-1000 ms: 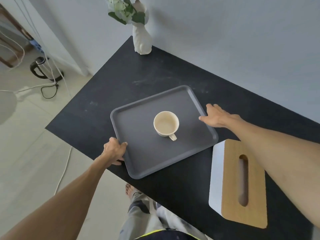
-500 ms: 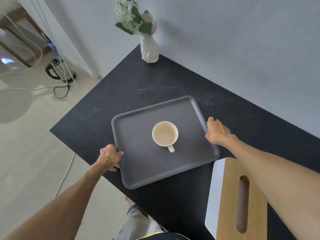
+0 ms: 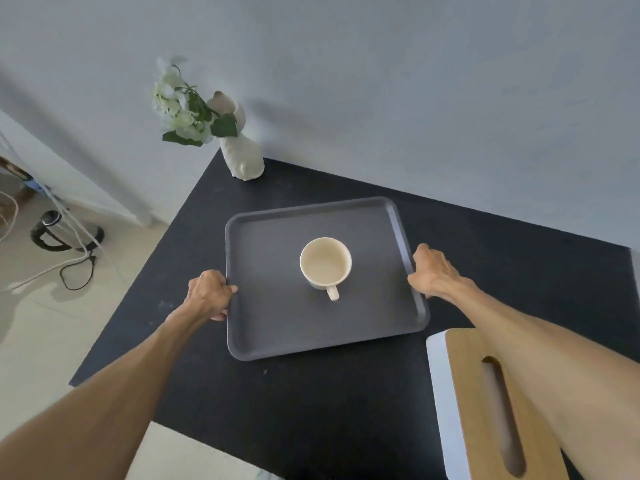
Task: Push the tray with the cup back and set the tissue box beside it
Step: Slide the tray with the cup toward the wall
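Now both hands, left hand and right hand, clasp the dark grey rectangular plastic tray; a jerky push could tip the cream ceramic cup between them.

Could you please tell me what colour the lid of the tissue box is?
Light wood brown, over a white body; the tissue box shows in the head view, lower right.

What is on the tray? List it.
Only a cream cup stands on the grey tray, empty, handle toward the person. The tray surface beneath it is hidden.
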